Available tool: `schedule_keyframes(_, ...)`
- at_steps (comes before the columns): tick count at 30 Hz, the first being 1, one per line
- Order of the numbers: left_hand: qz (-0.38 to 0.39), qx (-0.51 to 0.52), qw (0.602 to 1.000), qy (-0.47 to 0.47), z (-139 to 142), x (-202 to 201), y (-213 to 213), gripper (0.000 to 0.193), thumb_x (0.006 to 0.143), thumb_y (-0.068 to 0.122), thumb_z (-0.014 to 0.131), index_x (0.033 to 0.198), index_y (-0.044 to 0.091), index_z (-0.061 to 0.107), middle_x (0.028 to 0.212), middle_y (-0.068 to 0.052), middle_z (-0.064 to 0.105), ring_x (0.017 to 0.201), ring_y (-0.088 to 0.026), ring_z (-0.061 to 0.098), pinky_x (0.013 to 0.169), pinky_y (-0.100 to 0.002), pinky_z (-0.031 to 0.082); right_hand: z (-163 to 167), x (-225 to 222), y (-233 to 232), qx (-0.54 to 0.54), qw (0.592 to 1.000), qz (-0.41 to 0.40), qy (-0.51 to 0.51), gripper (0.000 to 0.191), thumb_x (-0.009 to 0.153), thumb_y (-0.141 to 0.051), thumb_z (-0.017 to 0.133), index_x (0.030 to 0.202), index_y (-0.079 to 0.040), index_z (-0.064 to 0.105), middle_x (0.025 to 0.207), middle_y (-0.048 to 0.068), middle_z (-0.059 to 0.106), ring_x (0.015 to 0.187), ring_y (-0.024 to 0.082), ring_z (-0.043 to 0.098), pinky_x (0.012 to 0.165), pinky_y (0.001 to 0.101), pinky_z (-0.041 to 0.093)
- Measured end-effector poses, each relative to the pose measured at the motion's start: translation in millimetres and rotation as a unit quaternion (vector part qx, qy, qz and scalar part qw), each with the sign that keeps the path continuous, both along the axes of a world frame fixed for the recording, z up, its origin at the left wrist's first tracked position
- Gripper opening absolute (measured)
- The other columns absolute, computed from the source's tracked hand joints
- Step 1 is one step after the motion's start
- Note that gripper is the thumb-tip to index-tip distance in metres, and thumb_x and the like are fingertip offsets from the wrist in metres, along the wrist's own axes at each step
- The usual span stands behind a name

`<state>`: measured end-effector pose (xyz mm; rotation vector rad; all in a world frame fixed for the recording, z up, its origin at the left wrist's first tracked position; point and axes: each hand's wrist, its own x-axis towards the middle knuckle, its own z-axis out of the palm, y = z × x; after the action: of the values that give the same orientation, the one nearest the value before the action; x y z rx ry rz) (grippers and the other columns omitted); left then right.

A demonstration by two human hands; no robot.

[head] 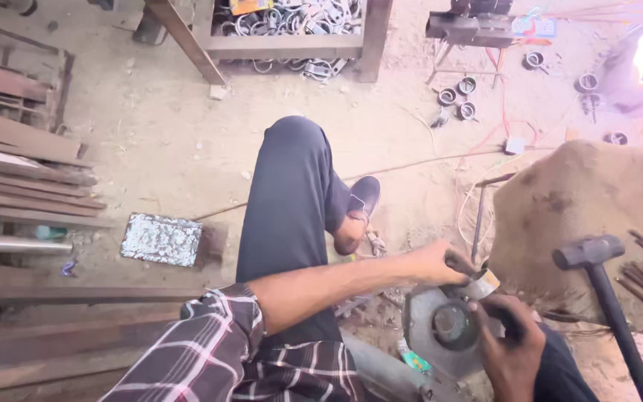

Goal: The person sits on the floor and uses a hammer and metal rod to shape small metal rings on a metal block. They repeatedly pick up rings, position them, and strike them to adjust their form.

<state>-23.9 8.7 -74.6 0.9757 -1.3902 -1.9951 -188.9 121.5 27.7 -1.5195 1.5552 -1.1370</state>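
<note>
Rusty steel bars (24,179) lie stacked at the far left, cut off by the frame edge. Beside them a flat, crinkled silvery sheet (161,240) rests on the dusty floor. Further right, the left hand (440,262), its arm in a plaid sleeve (202,350), is closed over the top edge of a grey metal disc (440,331) and a small shiny ring (481,285) with a yellowish band. The right hand (511,346) grips the disc from below; its fingers hide part of the rim. What the disc sits on is hard to make out. A green scrap of packaging (413,362) peeks out under it. At the right, a hammer (597,268) rests on a burlap-covered mound (582,208); its handle runs out of frame.
</note>
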Motion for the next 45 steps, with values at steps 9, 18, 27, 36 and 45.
schedule_keyframes(9, -0.002, -0.092, 0.992, -0.089, 21.9, 5.2, 2.1, 0.032, 0.084, 0.033, 0.079, 0.105, 0.009, 0.081, 0.097, -0.007, 0.080, 0.088, -0.014, 0.073, 0.078, -0.030, 0.057, -1.0, 1.7, 1.7, 0.032, 0.999, 0.014, -0.039, 0.014, 0.087, -0.001, 0.078, 0.095, 0.002, 0.066, 0.091, 0.005, 0.067, 0.089, 0.010, 0.063, 0.084, 0.0235, 0.050)
schedule_keyframes(18, 0.043, -0.153, 0.983, -0.088, 23.6, 6.9, -3.0, 0.035, 0.076, 0.028, 0.079, 0.106, 0.009, 0.080, 0.093, -0.008, 0.079, 0.084, -0.017, 0.075, 0.076, -0.032, 0.060, -3.1, 0.3, 2.6, 0.016, 0.996, -0.079, -0.031, 0.012, 0.093, -0.004, 0.077, 0.099, 0.001, 0.069, 0.094, 0.004, 0.070, 0.088, 0.009, 0.063, 0.084, 0.0234, 0.049)
schedule_keyframes(27, 0.106, -0.033, 0.991, -0.076, 38.2, 8.6, -4.0, 0.032, 0.075, 0.023, 0.080, 0.102, 0.006, 0.078, 0.090, -0.007, 0.077, 0.078, -0.017, 0.072, 0.071, -0.032, 0.059, -3.7, -4.3, 0.8, 0.096, 0.992, -0.073, 0.039, 0.016, 0.091, -0.005, 0.078, 0.103, 0.003, 0.072, 0.096, 0.011, 0.071, 0.087, 0.014, 0.066, 0.077, 0.0279, 0.052)
schedule_keyframes(36, 0.049, -0.109, 0.989, -0.087, 17.5, 3.5, -0.4, 0.029, 0.076, 0.023, 0.080, 0.101, 0.008, 0.079, 0.093, -0.006, 0.078, 0.084, -0.014, 0.072, 0.076, -0.029, 0.058, -8.0, 2.0, 0.3, 0.008, 0.999, -0.047, 0.003, 0.022, 0.095, -0.005, 0.076, 0.114, 0.001, 0.067, 0.101, 0.006, 0.067, 0.091, 0.010, 0.059, 0.082, 0.0244, 0.048)
schedule_keyframes(45, 0.014, -0.049, 0.998, -0.048, 10.8, 0.6, 1.9, 0.030, 0.078, 0.021, 0.078, 0.105, 0.008, 0.079, 0.100, -0.007, 0.078, 0.093, -0.017, 0.072, 0.082, -0.031, 0.058, 8.5, 3.2, 0.4, 0.051, 0.998, -0.034, -0.017, 0.015, 0.095, -0.008, 0.075, 0.100, 0.004, 0.068, 0.091, 0.006, 0.068, 0.088, 0.010, 0.060, 0.082, 0.0244, 0.048)
